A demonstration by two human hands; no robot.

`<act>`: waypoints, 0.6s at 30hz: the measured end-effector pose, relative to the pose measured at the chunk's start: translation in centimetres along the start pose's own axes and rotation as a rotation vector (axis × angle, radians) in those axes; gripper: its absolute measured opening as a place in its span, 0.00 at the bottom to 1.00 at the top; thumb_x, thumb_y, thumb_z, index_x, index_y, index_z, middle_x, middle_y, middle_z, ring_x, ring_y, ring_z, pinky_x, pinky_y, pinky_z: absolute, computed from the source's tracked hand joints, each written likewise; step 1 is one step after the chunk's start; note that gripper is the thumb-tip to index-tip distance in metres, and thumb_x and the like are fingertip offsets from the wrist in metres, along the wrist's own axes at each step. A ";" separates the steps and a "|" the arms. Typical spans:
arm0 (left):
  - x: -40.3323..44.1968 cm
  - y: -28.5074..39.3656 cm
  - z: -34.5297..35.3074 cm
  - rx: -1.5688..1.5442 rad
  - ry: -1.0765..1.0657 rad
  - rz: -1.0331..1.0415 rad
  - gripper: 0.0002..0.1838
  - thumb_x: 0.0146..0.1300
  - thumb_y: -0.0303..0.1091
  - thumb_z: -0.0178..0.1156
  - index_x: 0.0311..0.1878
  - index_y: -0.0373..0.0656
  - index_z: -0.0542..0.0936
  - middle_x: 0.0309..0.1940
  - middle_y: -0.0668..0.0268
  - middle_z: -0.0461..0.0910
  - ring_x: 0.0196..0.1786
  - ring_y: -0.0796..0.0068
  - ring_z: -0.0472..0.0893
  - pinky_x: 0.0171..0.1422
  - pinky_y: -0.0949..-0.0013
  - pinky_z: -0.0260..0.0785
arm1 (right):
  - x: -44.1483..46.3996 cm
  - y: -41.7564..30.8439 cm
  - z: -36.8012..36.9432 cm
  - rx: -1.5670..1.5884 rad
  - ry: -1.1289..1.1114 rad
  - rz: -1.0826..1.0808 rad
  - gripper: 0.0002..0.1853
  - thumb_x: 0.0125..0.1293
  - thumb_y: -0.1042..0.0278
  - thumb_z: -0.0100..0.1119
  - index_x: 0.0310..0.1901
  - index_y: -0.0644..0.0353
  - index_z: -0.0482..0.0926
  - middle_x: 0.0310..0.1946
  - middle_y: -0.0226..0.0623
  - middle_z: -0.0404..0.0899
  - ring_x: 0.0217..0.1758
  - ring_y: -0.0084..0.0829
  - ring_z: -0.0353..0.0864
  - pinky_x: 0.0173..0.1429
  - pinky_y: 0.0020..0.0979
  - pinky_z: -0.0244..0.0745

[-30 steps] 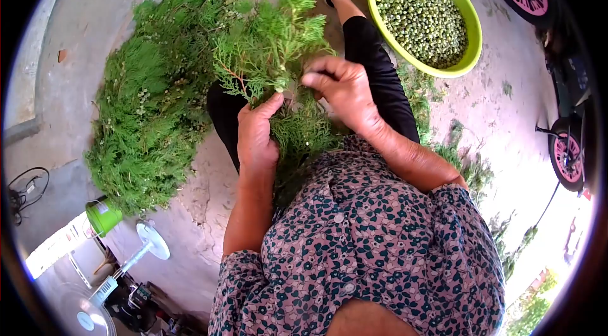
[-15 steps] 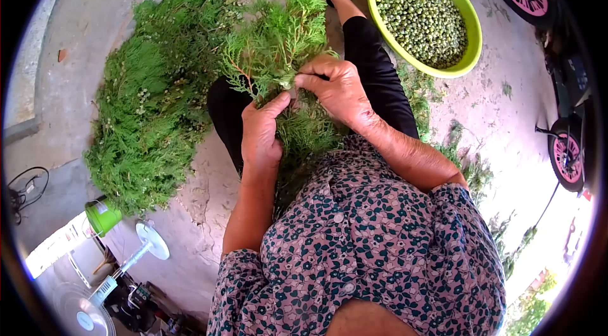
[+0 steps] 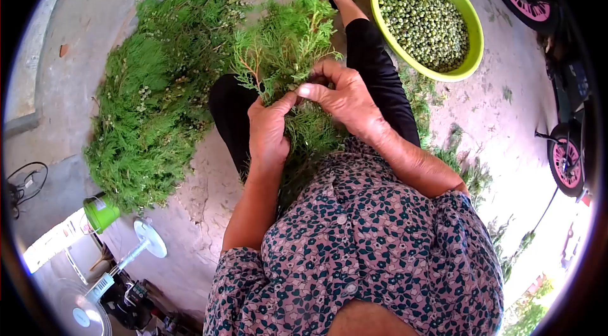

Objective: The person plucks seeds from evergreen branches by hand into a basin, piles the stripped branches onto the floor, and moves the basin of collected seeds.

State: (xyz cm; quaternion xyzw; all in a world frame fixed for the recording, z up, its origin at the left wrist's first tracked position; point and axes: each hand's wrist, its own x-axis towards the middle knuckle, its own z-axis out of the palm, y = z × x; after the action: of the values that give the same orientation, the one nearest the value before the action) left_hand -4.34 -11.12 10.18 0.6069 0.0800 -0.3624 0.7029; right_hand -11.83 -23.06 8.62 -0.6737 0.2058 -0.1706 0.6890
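The left hand (image 3: 269, 132) grips the leafy sprig (image 3: 282, 41) near its lower end, thumb laid along the foliage; its other fingers are largely hidden. The right hand (image 3: 349, 100) is positioned at the same end, with thumb extended and fingers bent; its thumb tip lies close to the left thumb. Whether the right fingertips pinch anything cannot be told. The sprig is located in front of the torso, between the knees, with its leafy end directed away from the body. Further greenery (image 3: 310, 130) lies below the hands. A heap of cut branches (image 3: 149, 101) rests on the floor (image 3: 206, 190) to the left. A yellow-green basin (image 3: 474, 60), located beyond the right leg (image 3: 373, 63), contains small round green pieces (image 3: 424, 25).
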 end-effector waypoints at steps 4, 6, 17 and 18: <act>-0.3 -0.6 0.5 0.016 -0.008 0.082 0.13 0.51 0.20 0.58 0.42 0.33 0.74 0.34 0.64 0.78 0.33 0.75 0.76 0.40 0.72 0.69 | 0.4 -0.9 0.6 -0.247 0.124 0.050 0.18 0.52 0.58 0.63 0.24 0.66 0.72 0.16 0.42 0.72 0.19 0.35 0.72 0.26 0.33 0.67; -0.6 -0.4 0.5 0.025 -0.021 0.055 0.13 0.51 0.19 0.58 0.42 0.33 0.75 0.35 0.64 0.78 0.33 0.75 0.76 0.41 0.72 0.68 | 0.5 -0.2 0.1 -0.315 0.156 -0.031 0.16 0.54 0.61 0.61 0.22 0.66 0.70 0.15 0.47 0.69 0.19 0.43 0.70 0.25 0.35 0.65; -0.3 -0.6 0.6 0.022 -0.009 0.034 0.10 0.51 0.18 0.56 0.39 0.33 0.75 0.32 0.64 0.78 0.32 0.75 0.76 0.40 0.73 0.68 | 0.8 -1.1 -3.3 0.586 0.184 0.332 0.08 0.64 0.66 0.48 0.34 0.62 0.72 0.21 0.28 0.71 0.17 0.16 0.66 0.18 0.17 0.57; -0.4 -0.5 0.6 0.026 -0.003 0.028 0.11 0.51 0.18 0.56 0.39 0.32 0.75 0.32 0.64 0.78 0.32 0.75 0.76 0.40 0.73 0.68 | 0.4 -1.9 -2.8 0.681 0.149 0.365 0.06 0.63 0.70 0.50 0.37 0.63 0.71 0.23 0.29 0.72 0.21 0.17 0.69 0.20 0.17 0.59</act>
State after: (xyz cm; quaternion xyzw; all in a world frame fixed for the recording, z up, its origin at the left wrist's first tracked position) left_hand -5.14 -11.57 10.11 0.6163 0.0656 -0.3545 0.7001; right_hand -12.83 -25.79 10.47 -0.3448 0.3034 -0.1522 0.8752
